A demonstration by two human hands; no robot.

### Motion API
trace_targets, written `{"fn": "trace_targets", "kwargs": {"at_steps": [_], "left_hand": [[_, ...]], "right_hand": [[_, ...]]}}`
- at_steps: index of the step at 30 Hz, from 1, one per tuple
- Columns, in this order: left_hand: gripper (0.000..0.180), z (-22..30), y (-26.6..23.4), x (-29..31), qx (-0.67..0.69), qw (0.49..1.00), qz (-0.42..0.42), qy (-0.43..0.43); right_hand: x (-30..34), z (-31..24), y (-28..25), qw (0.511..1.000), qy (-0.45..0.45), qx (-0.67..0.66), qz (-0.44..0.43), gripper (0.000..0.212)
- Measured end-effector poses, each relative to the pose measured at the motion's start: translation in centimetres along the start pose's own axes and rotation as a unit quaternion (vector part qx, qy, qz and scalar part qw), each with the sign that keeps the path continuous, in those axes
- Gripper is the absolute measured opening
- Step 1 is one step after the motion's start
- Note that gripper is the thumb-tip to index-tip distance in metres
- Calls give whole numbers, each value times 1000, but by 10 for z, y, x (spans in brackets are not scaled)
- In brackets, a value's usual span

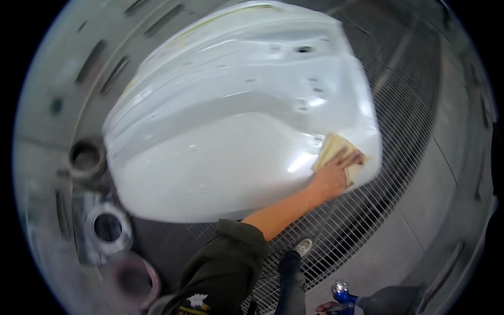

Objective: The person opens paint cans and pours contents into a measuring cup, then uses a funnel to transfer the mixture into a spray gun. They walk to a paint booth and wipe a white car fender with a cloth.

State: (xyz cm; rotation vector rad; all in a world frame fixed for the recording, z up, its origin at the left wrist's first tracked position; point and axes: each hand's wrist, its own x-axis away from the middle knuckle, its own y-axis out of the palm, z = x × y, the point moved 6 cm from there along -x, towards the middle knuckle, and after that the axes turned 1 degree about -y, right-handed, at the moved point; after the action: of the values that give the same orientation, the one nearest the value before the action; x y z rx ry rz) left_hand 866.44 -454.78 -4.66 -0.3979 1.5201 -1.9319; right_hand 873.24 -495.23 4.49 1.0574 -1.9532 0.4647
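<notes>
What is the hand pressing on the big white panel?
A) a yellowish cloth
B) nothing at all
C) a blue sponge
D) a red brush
A. The left hand lies flat on a folded yellowish cloth at the lower right edge of the glossy white panel, with the fingers spread over it.

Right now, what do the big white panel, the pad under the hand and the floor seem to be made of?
The big white panel looks like painted or primed sheet metal: pressed creases, glossy highlights. The tan pad under the left hand looks like a soft cloth or abrasive sheet; too blurred to tell which. The floor is open metal grating, grey, with a regular mesh of bars.
</notes>
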Motion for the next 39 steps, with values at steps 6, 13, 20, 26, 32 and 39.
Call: {"fn": "trace_targets", "kwargs": {"at_steps": [6, 13, 20, 26, 32, 39], "left_hand": [[63, -99, -90, 173, -58, 977, 97, -181], [54, -209, -173, 404, -48, 906, 164, -387], [59, -276, -182, 658, -20, 820, 210, -532], [54, -318, -181, 848, 66, 646, 433, -625], [53, -379, -116, 1017, 56, 453, 475, -752], [51, -440, -221, 850, 121, 577, 538, -602]], "right_hand": [[0, 3, 64, 986, -36, 93, -131, 23], [7, 46, 204, 938, -35, 250, -235, 25], [39, 116, 342, 883, -13, 362, -299, 26], [78, 172, 424, 857, 5, 415, -306, 28], [110, 194, 463, 847, 29, 430, -310, 29], [137, 187, 456, 863, 26, 404, -304, 31]]}}
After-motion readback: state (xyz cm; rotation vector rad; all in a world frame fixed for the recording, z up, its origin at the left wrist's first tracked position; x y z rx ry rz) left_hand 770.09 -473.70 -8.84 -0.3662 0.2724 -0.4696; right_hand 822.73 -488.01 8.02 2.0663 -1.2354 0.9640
